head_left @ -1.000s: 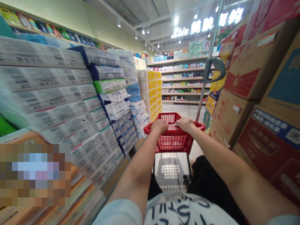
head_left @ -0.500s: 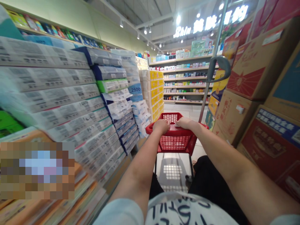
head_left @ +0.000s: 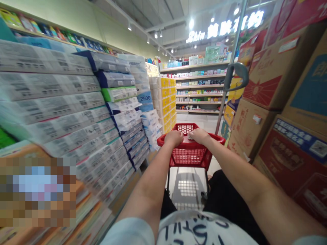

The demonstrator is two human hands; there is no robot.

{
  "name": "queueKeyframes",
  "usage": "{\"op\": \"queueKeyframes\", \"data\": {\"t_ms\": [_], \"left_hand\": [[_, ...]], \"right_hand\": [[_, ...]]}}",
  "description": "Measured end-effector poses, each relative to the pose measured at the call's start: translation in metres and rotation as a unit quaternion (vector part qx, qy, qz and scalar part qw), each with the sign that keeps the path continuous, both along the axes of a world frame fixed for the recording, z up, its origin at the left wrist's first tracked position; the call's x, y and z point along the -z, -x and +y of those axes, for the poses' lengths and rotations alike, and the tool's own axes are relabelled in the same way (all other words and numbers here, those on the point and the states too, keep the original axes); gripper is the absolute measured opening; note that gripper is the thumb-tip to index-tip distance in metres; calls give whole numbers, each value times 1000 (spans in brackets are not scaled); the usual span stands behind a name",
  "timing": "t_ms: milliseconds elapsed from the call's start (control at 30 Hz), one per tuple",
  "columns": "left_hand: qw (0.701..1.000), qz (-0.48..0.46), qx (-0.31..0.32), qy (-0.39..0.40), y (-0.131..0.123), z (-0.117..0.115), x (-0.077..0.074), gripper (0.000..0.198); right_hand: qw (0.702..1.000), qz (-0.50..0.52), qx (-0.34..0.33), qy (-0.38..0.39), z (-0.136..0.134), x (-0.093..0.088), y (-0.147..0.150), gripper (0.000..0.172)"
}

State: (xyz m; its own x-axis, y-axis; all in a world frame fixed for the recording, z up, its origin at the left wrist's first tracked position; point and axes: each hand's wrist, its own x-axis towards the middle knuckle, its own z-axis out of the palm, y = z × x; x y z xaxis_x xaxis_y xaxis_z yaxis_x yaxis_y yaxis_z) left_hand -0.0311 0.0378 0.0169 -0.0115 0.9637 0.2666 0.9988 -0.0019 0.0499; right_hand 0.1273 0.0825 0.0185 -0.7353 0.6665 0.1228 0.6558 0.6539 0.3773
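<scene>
A red plastic shopping cart [head_left: 189, 154] with mesh walls stands right in front of me, low in the middle of the view. My left hand [head_left: 174, 138] is closed around its handle, left of centre. Close beside it, my right hand [head_left: 199, 136] also grips the handle, with a small gap between the two. The fingertips curl over the bar and are partly hidden. Under the basket, dark metal legs and a wheel [head_left: 203, 196] show, with a mesh-patterned shadow on the pale floor.
Stacked tissue packs [head_left: 61, 88] line the left side, then yellow-and-white packs [head_left: 167, 102]. Cardboard cartons [head_left: 270, 78] rise on the right, by a metal pole with a grey handle [head_left: 237, 75]. Shelves of small cosmetics [head_left: 200, 88] cross the far end. A blurred patch covers the lower left.
The view has shifted slightly, so the cart, hands and signs sit a little farther left. Both hands keep their hold on the handle.
</scene>
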Motion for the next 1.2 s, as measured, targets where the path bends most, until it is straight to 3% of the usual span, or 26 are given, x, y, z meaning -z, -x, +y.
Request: {"op": "queueKeyframes", "data": {"t_ms": [233, 433, 633, 833, 1067, 1200], "left_hand": [[1000, 3, 3, 2, -1, -1, -1, 48], [1000, 1, -1, -1, -1, -1, 0, 48], [1000, 3, 1, -1, -2, 0, 0, 48], [1000, 1, 3, 3, -2, 0, 1, 49], [1000, 5, -1, 0, -2, 1, 1, 48], [1000, 8, -1, -3, -3, 1, 1, 48]], "right_hand": [[991, 127, -16, 27, -3, 6, -5, 41], [1000, 21, -9, 6, 4, 3, -3, 29], [986, 155, 22, 61, 1, 7, -7, 45], [999, 30, 29, 33, 2, 0, -2, 30], [982, 180, 20, 57, -3, 10, -8, 44], [996, 78, 10, 32, 3, 8, -5, 34]]}}
